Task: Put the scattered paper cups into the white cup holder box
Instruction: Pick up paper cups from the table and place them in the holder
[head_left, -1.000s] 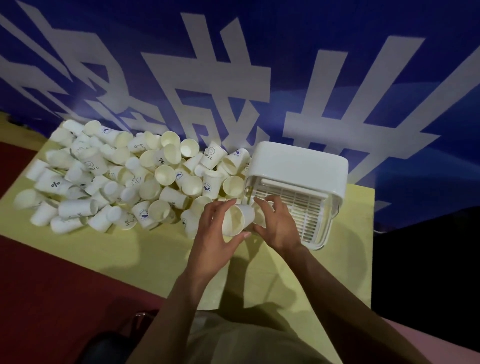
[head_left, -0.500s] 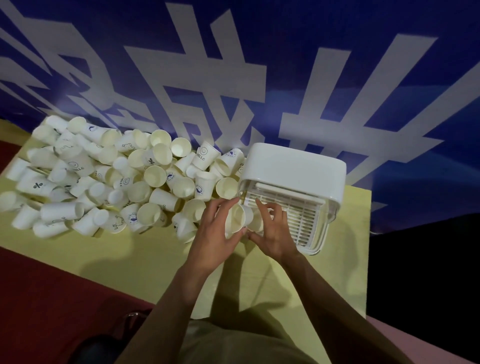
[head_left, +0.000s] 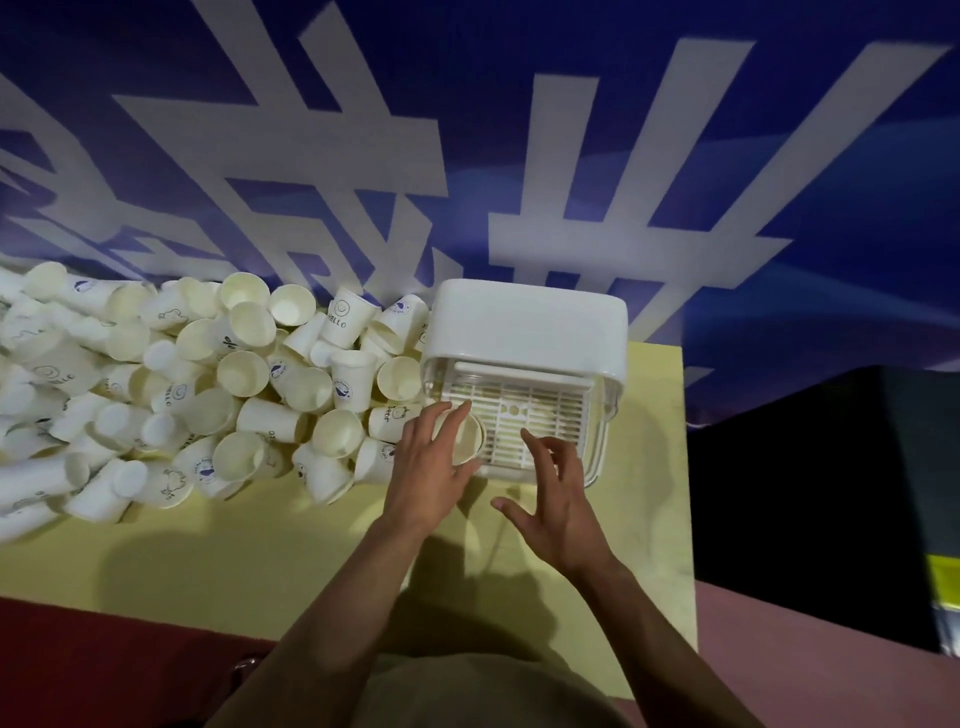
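From the head view, the left hand (head_left: 434, 470) grasps a paper cup (head_left: 466, 439), its mouth facing the camera, at the left front edge of the white cup holder box (head_left: 527, 332) on the yellow counter (head_left: 260, 545). The right hand (head_left: 558, 501) hovers released, fingers spread, just before the box's slatted tray. The heap of scattered cups (head_left: 208, 384) lies left of the box.

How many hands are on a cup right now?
1. The left hand grips a paper cup at the white cup holder box; the right hand hovers open beside it.
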